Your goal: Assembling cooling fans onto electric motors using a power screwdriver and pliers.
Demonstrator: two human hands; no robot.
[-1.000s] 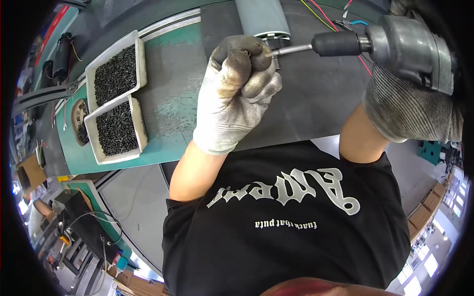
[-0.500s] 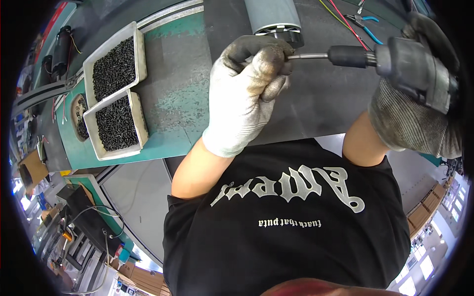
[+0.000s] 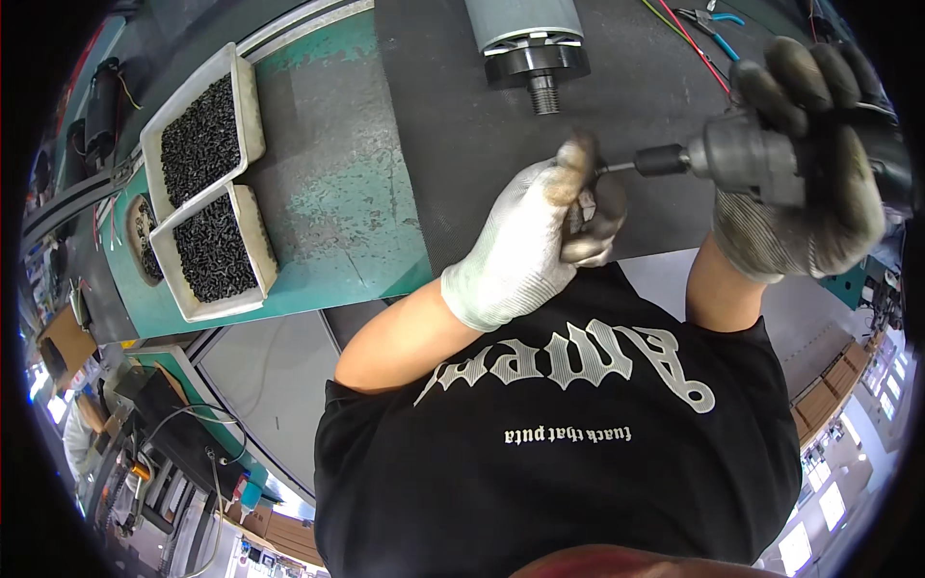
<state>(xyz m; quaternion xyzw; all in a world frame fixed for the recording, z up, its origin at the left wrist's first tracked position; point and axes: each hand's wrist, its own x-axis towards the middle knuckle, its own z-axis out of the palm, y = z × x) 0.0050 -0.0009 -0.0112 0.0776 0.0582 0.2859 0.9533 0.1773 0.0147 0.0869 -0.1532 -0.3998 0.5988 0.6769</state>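
My right hand [image 3: 800,226], in a grey-soiled knit glove, holds a dark power screwdriver [image 3: 747,159] sideways, its bit pointing left. Some fingers of that hand are lifted along the tool's far side. My left hand [image 3: 549,222], in a white glove with darkened fingertips, is closed in a pinch at the tip of the bit [image 3: 620,168]. Blur and the fingers hide whatever is held there. Beyond my left hand lies a grey cylindrical motor [image 3: 528,21] with a black end cap and a threaded shaft [image 3: 544,94] facing me.
Two white bins [image 3: 252,125] of small black screws stand at the left of the green and black bench [image 3: 332,202], beside a small round dish [image 3: 138,241] of similar pieces. Blue-handled pliers [image 3: 718,34] and red and yellow wires [image 3: 689,43] lie at the far right.
My left hand has moved right and nearer to me, uncovering the motor's cap and threaded shaft. The screwdriver has come nearer, and fingers of my right hand have lifted.
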